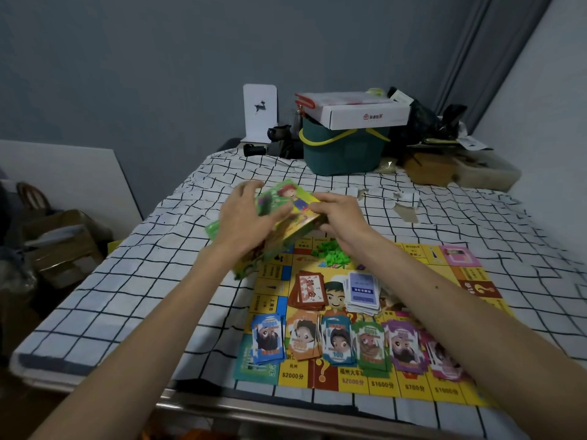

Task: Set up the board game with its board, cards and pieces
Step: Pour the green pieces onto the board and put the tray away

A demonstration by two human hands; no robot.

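The yellow game board (413, 387) lies flat on the checked cloth. On it stand a red card stack (309, 292), a blue card stack (363, 292) and a row of several coloured money piles (351, 344). A heap of small green pieces (330, 252) sits near the board's far edge. Above the board's far left corner I hold the colourful game box (293, 206), tilted and blurred. My left hand (244, 219) grips its left side and my right hand (338, 217) grips its right side.
The table with the black-and-white checked cloth (143, 281) ends in a metal front edge (254, 411). At the back stand a green basket (343, 150) with a white carton (359, 111) on top, a white stand (260, 112) and dark clutter. Paper scraps (405, 208) lie right of the box.
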